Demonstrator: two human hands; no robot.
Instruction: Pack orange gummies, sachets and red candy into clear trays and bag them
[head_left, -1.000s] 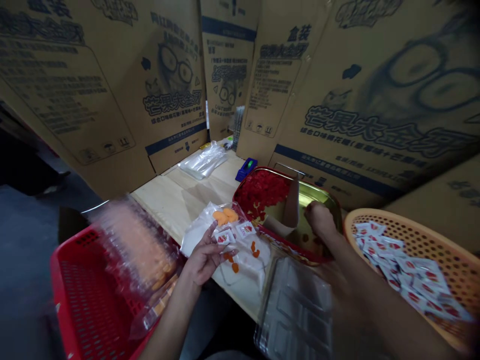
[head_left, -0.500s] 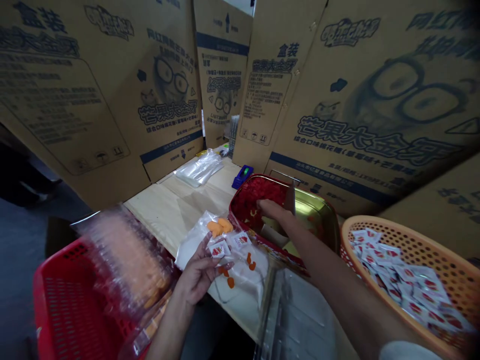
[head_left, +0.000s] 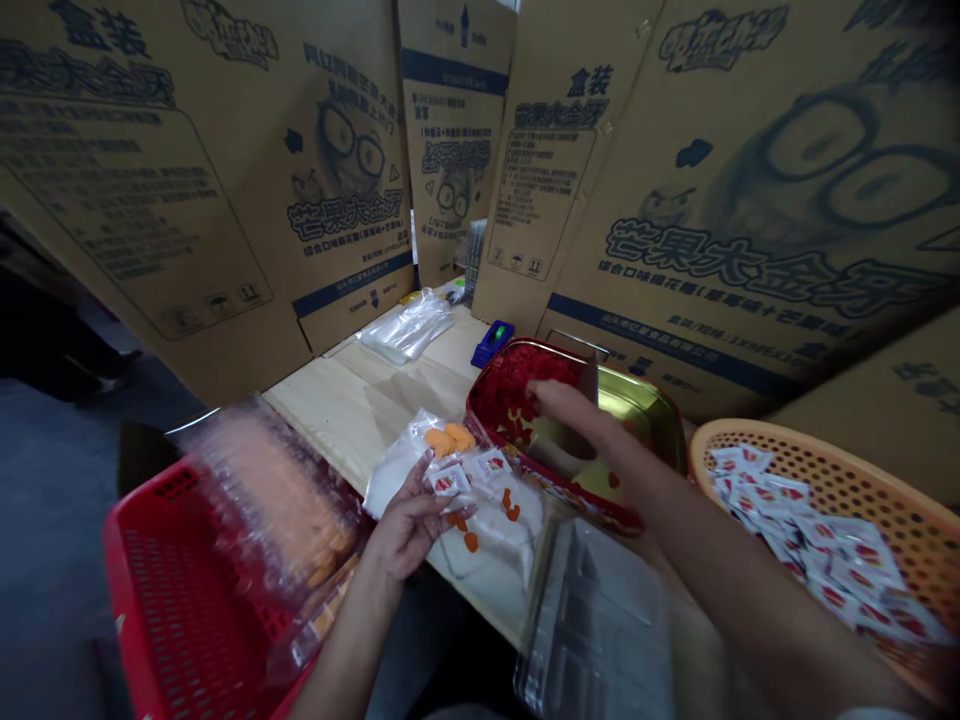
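Note:
My left hand [head_left: 405,530] grips a clear plastic bag [head_left: 450,500] at the table's edge, its fingers against a small white-and-red sachet [head_left: 450,481]. Orange pieces [head_left: 448,438] lie inside the bag. My right hand [head_left: 570,408], blurred, reaches with fingers stretched out over a red-rimmed gold metal tin [head_left: 551,485]. The tin has a divider, with red pieces [head_left: 517,380] heaped in its far left part. Nothing shows in the right hand's fingers.
An orange basket [head_left: 757,438] of white-and-red sachets stands at right. A red basket [head_left: 169,590] holds clear packs at left. A clear plastic tray [head_left: 592,625] lies below the tin. Plastic bags [head_left: 409,325] and a blue tape dispenser [head_left: 493,344] sit on the wooden table [head_left: 352,410], before upright cardboard sheets [head_left: 225,180].
My right hand has moved from the tin's right side leftward over the red pieces, then drawn back slightly toward the divider. My left hand and the bag have barely moved.

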